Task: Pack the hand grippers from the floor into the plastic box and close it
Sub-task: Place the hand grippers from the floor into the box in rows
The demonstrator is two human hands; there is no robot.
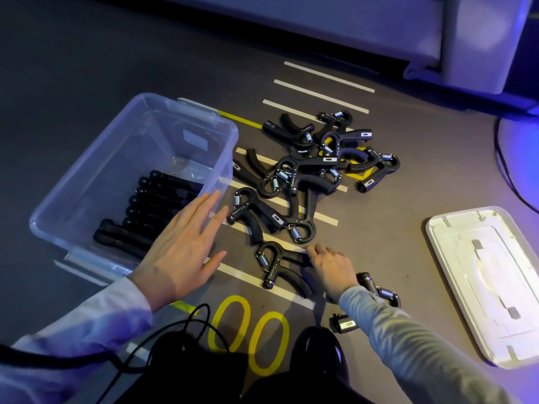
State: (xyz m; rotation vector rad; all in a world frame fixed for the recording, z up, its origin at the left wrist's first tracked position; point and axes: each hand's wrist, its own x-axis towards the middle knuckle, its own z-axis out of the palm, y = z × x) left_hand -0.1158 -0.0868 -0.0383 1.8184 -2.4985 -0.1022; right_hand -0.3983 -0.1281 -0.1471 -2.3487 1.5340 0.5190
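right hand [331,269] is pinching the nearest gripper [278,265] just right of the box [87,182], fingers curled on its handle. left hand [186,246] hovers flat over the box's near corner, fingers spread. packing's partway: a row's already inside, the pile [315,158] waits beyond. next: lift it in. lid [484,284] sits far right.

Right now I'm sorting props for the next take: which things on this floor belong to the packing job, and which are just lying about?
Part of the job:
- hand grippers piled on the floor
- one hand gripper at the right hand
- plastic box, some grippers already inside
- lid, lying off to the right

Just lying about:
- black cable
- white floor stripes
- yellow floor numerals
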